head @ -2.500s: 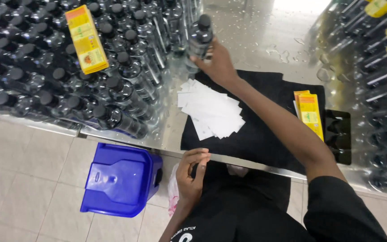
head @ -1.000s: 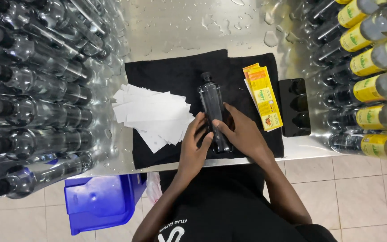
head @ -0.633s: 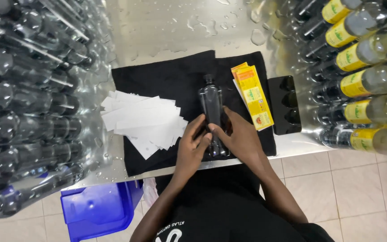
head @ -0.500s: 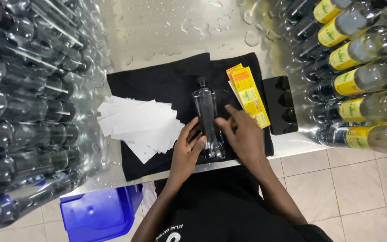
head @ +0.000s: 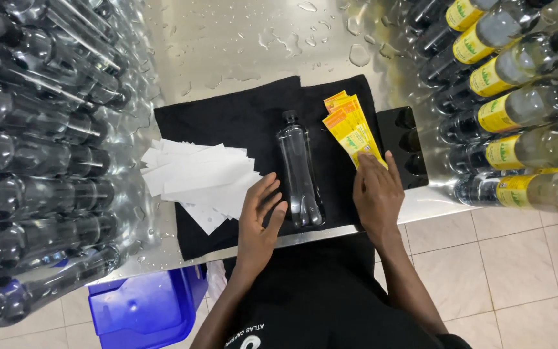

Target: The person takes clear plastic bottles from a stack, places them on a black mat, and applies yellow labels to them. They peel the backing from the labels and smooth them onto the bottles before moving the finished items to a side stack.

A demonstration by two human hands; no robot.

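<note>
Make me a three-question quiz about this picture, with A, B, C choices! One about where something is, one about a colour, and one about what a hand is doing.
1. Where does the clear bottle lie?
A. on the black cloth
B. on the floor
C. in the blue bin

2. What colour are the labels by the right hand?
A. green
B. yellow and orange
C. purple

3. What is the left hand doing?
A. squeezing the bottle
B. holding a label
C. open, holding nothing

Answers: 1 A, the bottle lies flat on the cloth. 2 B, the strips are yellow with orange. 3 C, its fingers are spread beside the bottle.
</note>
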